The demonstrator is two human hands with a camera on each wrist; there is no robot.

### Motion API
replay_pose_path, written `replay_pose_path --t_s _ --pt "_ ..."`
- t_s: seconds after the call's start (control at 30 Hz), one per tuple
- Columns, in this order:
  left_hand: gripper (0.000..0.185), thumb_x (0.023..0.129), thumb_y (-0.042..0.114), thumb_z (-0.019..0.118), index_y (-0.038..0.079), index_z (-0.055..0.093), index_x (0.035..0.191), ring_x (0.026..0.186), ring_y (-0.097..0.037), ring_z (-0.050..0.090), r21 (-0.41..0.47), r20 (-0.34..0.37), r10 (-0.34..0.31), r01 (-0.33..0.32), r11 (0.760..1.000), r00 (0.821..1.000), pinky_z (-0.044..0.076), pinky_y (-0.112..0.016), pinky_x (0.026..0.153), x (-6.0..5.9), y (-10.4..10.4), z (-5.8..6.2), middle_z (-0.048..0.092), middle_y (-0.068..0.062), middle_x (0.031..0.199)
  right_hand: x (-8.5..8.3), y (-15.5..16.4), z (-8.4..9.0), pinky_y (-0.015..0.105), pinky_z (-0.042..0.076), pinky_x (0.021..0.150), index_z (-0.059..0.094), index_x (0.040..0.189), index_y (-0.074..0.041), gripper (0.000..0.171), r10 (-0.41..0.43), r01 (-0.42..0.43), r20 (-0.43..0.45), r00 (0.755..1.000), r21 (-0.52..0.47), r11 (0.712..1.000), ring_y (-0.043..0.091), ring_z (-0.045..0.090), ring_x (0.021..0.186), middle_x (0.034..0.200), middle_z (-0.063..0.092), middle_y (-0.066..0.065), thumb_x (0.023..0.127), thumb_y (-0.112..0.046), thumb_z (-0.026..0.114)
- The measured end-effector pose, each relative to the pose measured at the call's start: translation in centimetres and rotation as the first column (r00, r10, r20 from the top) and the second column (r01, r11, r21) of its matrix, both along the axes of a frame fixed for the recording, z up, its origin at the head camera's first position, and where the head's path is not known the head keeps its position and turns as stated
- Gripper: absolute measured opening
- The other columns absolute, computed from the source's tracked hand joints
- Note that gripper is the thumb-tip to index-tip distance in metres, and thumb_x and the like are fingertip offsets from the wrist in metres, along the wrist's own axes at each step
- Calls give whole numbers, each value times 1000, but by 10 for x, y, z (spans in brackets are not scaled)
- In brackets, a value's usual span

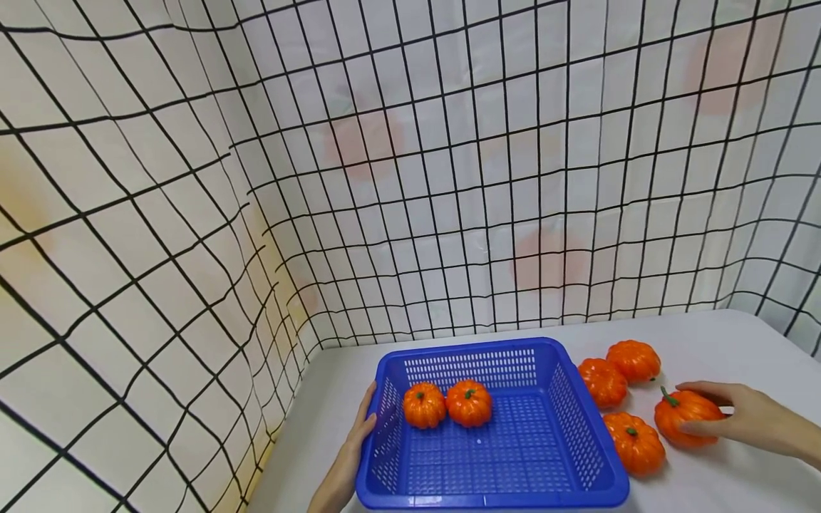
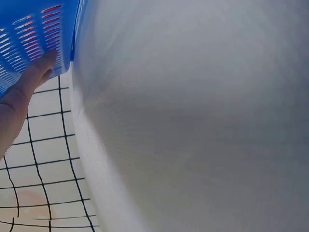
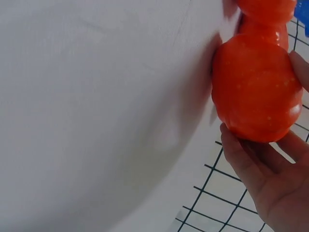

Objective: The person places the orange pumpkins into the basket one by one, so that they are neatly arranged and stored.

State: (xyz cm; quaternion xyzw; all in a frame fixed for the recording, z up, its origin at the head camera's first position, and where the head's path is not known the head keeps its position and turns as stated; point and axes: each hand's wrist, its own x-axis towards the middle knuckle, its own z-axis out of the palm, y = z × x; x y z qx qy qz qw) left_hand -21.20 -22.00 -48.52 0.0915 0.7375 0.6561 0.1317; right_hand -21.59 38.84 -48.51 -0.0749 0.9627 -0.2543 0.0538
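Note:
A blue plastic basket [image 1: 492, 497] stands on the white table with two small orange pumpkins inside, one pumpkin [image 1: 424, 405] beside another pumpkin [image 1: 470, 403]. My left hand [image 1: 349, 456] rests against the basket's left outer wall, its fingers fairly straight along the slotted side [image 2: 36, 36]. Off to the right, my right hand [image 1: 737, 420] grips a pumpkin [image 1: 685, 419] with a green stem, thumb on one side and fingers on the other. In the right wrist view this pumpkin [image 3: 256, 89] sits between thumb and fingers; whether it touches the table is hard to tell.
Right of the basket lie three more pumpkins: one at the back [image 1: 633, 360], one against the basket side [image 1: 603, 383] and one in front [image 1: 635, 443]. A black grid-patterned curtain [image 1: 449, 178] borders the white table [image 1: 725, 349] at the back and left.

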Motion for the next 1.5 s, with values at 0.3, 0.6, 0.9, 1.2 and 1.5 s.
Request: replay_pose_path --t_s 0.3,0.6,0.9,1.2,1.5 --pt "63 111 49 27 41 -1 166 159 -49 -10 7 -1 1 -1 1000 1000 -1 -76 122 0 -1 0 -14 -10 175 -3 10 -1 26 56 77 58 137 10 67 86 -85 -18 996 25 996 -6 60 91 123 70 27 91 -34 78" --pt "64 110 50 28 40 0 166 159 -50 -11 -1 3 10 -10 1000 1000 -3 -77 121 0 1 0 -12 -10 176 -7 0 16 46 61 81 56 137 13 67 34 -35 -62 997 -7 999 39 69 99 125 66 35 93 -34 75" --pt "64 110 49 28 39 0 167 159 -49 -10 2 -6 7 -7 1000 1000 -4 -76 121 -1 1 -1 -12 -11 176 -16 -20 57 66 56 83 40 153 9 79 -38 29 -96 995 -91 995 65 52 122 143 49 44 99 -43 67" --pt "63 111 47 28 38 2 167 159 -48 -12 23 -18 10 -10 1000 1000 -8 -76 121 -2 0 -3 -12 -10 176 -32 -57 87 73 48 93 37 158 0 78 13 -29 -105 994 -157 987 61 45 130 149 45 40 100 -43 65" --pt "64 110 47 29 37 1 167 159 -48 -13 26 -14 10 -10 1000 1000 -8 -76 121 -2 1 -2 -12 -11 176 -46 -104 114 75 44 99 40 158 -6 78 67 -95 -124 990 -236 967 57 43 137 150 49 33 97 -45 68"
